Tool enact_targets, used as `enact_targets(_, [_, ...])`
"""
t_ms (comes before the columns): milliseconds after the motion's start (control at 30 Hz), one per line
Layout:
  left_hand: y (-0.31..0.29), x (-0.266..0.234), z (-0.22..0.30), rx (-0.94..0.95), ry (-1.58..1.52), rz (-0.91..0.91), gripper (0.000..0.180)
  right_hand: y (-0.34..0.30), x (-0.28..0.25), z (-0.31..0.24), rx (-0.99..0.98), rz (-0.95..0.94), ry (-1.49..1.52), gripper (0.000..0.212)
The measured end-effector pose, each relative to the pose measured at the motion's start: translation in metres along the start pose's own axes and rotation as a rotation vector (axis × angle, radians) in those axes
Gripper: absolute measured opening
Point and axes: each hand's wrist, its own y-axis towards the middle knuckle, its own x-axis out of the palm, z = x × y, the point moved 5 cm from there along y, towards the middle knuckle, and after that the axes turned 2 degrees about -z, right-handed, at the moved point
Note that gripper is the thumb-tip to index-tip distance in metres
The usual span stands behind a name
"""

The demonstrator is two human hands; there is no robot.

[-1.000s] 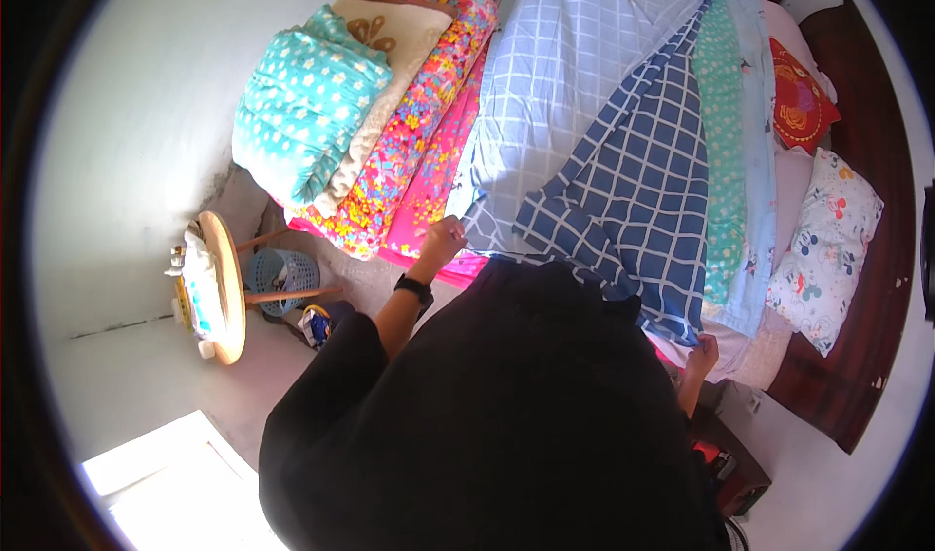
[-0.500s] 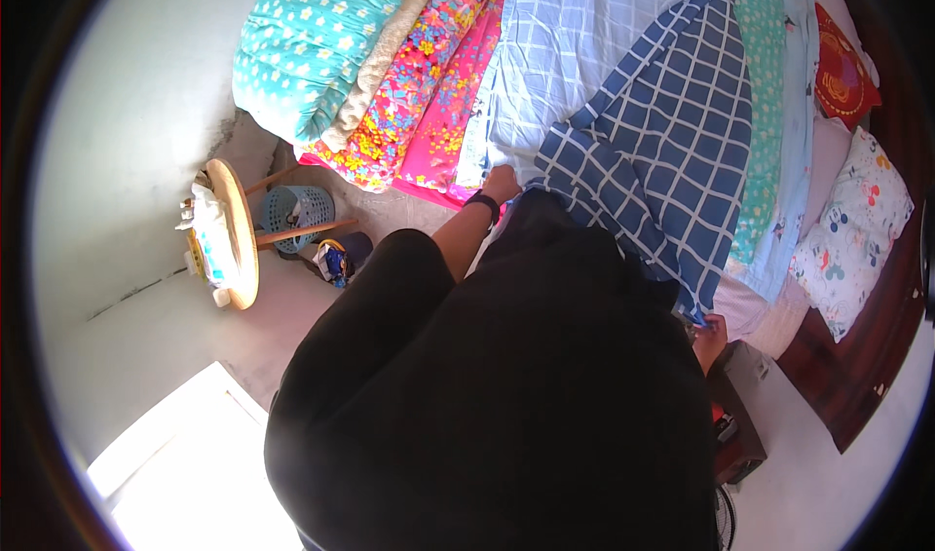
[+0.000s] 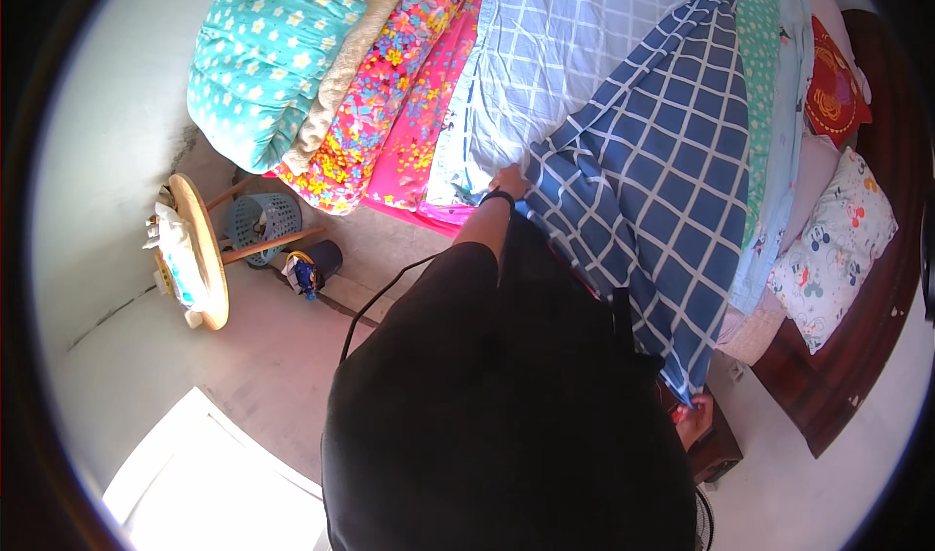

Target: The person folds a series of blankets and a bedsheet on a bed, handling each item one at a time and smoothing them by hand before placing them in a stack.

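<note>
A blue checked quilt cover point(image 3: 682, 161) lies across the bed, its dark side folded over at the right and its pale side point(image 3: 555, 54) showing at the left. My left hand point(image 3: 508, 181), with a dark band at the wrist, is closed on the cover's near edge where pale and dark cloth meet. Off the bed's near right side, my right hand point(image 3: 694, 419) pinches the dark corner, and the cloth between my hands hangs partly behind my black clothing. Beneath the cover a green dotted sheet point(image 3: 762, 93) and a pale blue sheet point(image 3: 765, 259) show.
Folded turquoise point(image 3: 278, 59) and red floral point(image 3: 390, 74) quilts are at the bed's left. A patterned pillow point(image 3: 838, 249) and red cushion point(image 3: 836, 88) lie near the dark wooden headboard point(image 3: 828, 385). Left stand a round table point(image 3: 216, 259), blue basket point(image 3: 263, 222) and dark bin point(image 3: 323, 257).
My right hand has moved nearer with the corner, and the dark checked part is drawn out longer. My left hand keeps its hold. The view has shifted, and a black cord shows at my left.
</note>
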Motion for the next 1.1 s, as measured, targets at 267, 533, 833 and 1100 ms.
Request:
enact_targets(267, [0.000,0.012,0.038,0.278,-0.520,-0.133,0.052,-0.023,-0.026,-0.016,0.001,0.216,0.235,0.004])
enact_targets(533, [-0.009,0.032,0.068,0.363,-0.648,-0.418,0.030,-0.017,-0.017,-0.052,0.027,0.335,0.389,0.010])
enact_targets(833, [-0.022,0.008,0.041,0.403,-0.615,-0.060,0.023,-0.014,-0.018,-0.062,-0.064,0.383,0.401,0.011])
enact_targets(1100, [-0.036,0.055,0.082,0.478,-0.148,-0.151,0.065,-0.040,-0.016,-0.141,-0.197,0.333,0.262,0.008])
